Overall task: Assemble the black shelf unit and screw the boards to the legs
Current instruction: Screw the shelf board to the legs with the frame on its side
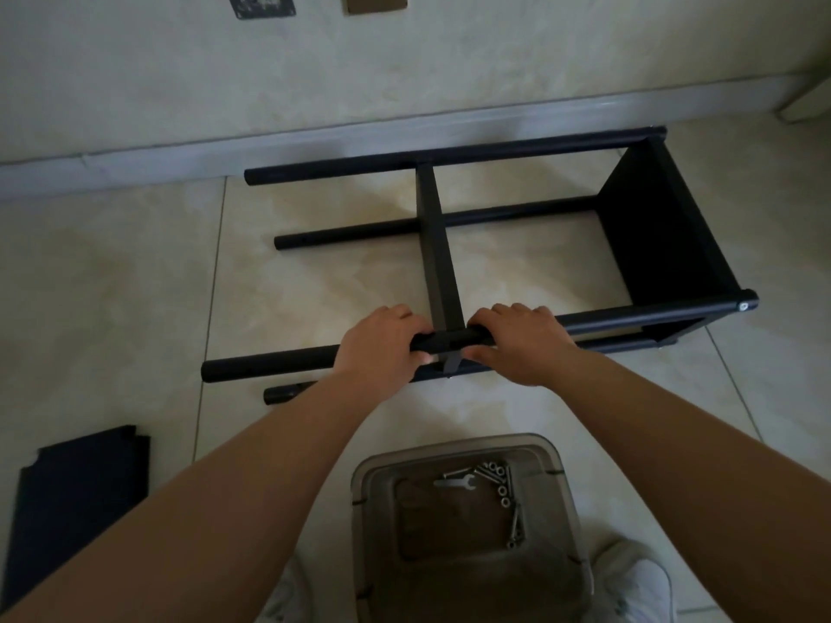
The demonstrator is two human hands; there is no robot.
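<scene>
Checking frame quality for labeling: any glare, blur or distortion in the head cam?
Head view: dim, flat light, no glare; wide-angle bend shows in the baseboard; black shelf unit loses surface detail; screws in the plastic bin soft; both hands fairly sharp.

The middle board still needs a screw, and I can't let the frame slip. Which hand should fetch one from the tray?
Probably the right hand: the screws lie along the tray's right side, under that forearm. The left hand keeps gripping the near leg.
</scene>
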